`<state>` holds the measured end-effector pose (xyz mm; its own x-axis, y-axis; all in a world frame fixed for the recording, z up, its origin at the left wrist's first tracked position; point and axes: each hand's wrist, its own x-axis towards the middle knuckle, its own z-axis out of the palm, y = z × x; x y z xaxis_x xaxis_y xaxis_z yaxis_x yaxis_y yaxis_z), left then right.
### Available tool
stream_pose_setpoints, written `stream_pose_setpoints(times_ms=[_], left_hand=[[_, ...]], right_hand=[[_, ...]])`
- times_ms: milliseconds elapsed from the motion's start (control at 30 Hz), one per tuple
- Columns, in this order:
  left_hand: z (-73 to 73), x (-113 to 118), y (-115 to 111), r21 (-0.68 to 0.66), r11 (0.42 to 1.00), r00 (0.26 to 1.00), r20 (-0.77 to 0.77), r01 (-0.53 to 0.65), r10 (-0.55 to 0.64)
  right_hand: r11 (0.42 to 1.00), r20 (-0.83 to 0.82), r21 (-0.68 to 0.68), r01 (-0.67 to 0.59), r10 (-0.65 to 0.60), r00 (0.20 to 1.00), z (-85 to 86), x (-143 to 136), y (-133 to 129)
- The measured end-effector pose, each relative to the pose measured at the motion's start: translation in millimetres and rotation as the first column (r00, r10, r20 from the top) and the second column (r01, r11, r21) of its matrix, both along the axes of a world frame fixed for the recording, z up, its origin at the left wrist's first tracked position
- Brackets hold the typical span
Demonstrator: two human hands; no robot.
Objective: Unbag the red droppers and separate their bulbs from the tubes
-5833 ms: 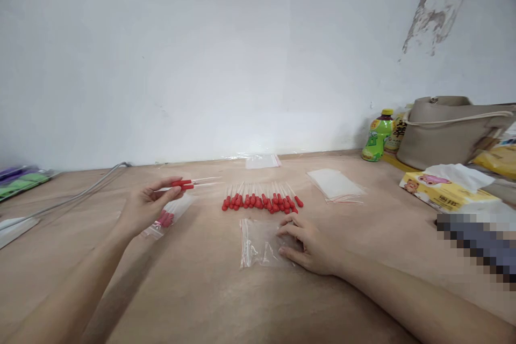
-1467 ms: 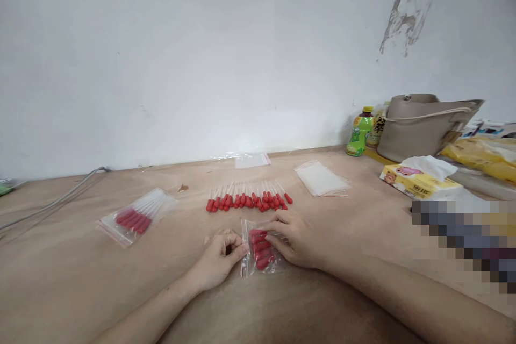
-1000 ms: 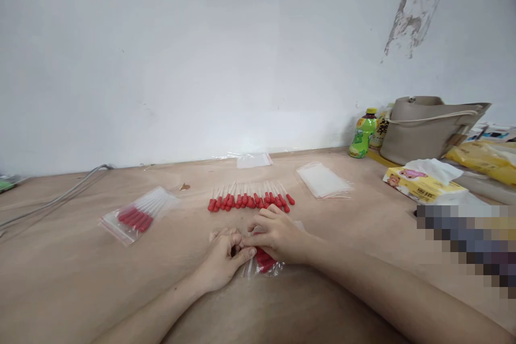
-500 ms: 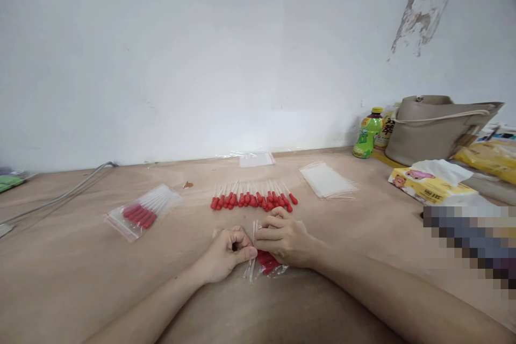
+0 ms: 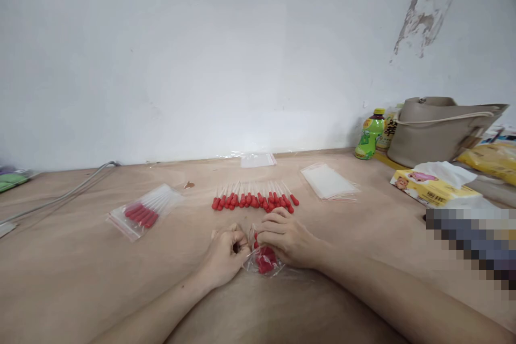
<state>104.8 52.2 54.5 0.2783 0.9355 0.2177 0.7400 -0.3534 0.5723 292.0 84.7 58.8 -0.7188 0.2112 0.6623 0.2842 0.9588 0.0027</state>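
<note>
Handbag (image 5: 433, 131), far right, behind yellow tissue box (image 5: 435, 187). Clear bag with red-ended droppers (image 5: 266, 260) lies at near centre, between the hands. Right hand (image 5: 286, 239) presses over it; left hand (image 5: 228, 252) pinches its edge, fingertips together. Loose red-ended droppers (image 5: 253, 200) rowed just beyond.

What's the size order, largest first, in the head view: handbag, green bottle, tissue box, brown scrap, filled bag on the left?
1. Handbag
2. Tissue box and filled bag: too alike to rank
3. Green bottle
4. Brown scrap
</note>
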Motion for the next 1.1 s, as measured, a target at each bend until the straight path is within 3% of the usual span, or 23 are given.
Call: stream_pose_setpoints(times_ms=[133, 233, 333, 500, 633, 833, 1100], left_hand=[[-0.5, -1, -2, 0.057, 0.998, 0.999, 0.007, -0.035, 0.034], [0.5, 0, -4, 0.091, 0.994, 0.998, 0.044, -0.052, 0.049], [1.8, 1, -6, 0.092, 0.995, 0.998, 0.055, -0.033, 0.028], [5.3, 4, -6, 0.079, 0.994, 0.984, 0.158, 0.075, -0.087], [8.2, 4, -4, 0.056, 0.974, 0.96, 0.166, 0.22, -0.227], [11.7, 6, -4, 0.048, 0.972, 0.971, 0.047, 0.232, -0.234], [16.1, 6, -13, -0.02, 0.953, 0.953, -0.007, 0.302, -0.302]], right_hand=[[0.985, -0.213, -0.17, -0.02, -0.017, 0.977, 2.9, 1, 2], [0.949, -0.283, -0.314, 0.037, -0.131, 0.95, 4.6, 8, 2], [0.886, -0.164, -0.434, 0.162, -0.255, 0.953, 2.5, 22, -4], [0.778, 0.115, -0.523, 0.348, -0.341, 0.933, -2.7, 44, -19], [0.704, 0.202, -0.6, 0.38, -0.326, 0.924, -2.4, 52, -17], [0.756, 0.21, -0.579, 0.307, -0.225, 0.951, -6.9, 58, -11], [0.812, 0.151, -0.504, 0.295, -0.254, 0.955, -14.7, 53, -13]])
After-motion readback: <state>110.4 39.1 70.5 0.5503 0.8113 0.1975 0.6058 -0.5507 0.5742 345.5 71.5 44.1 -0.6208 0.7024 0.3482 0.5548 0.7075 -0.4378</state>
